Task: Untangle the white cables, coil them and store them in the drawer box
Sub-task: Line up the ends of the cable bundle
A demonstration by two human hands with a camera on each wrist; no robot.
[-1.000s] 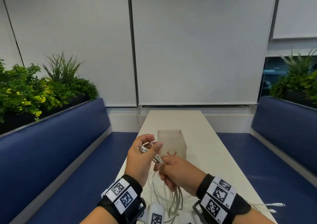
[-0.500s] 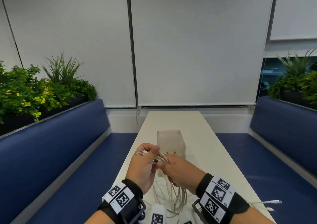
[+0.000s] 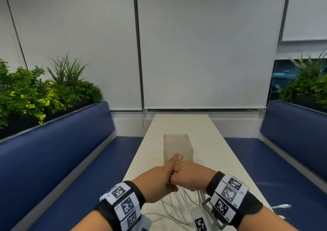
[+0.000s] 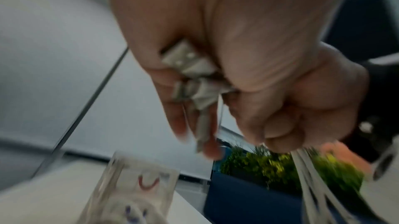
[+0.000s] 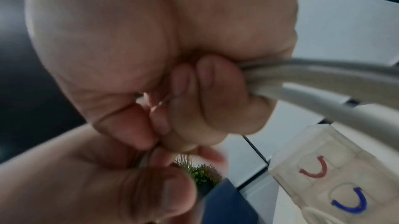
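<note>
Table point(image 3: 203, 133): both hands grip white cables point(image 3: 178, 206).

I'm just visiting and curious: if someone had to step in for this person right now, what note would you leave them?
Left hand: holds the plug ends of the white cables.
Right hand: fist closed round the cable strands, pressed against the left hand.
Cables: loops hang from both hands to the table; one loose end lies at the right edge.
Drawer box: on the table just beyond the hands, red and blue handles.
Done: ends gathered.
Left: finish coiling, store in a drawer.
</note>
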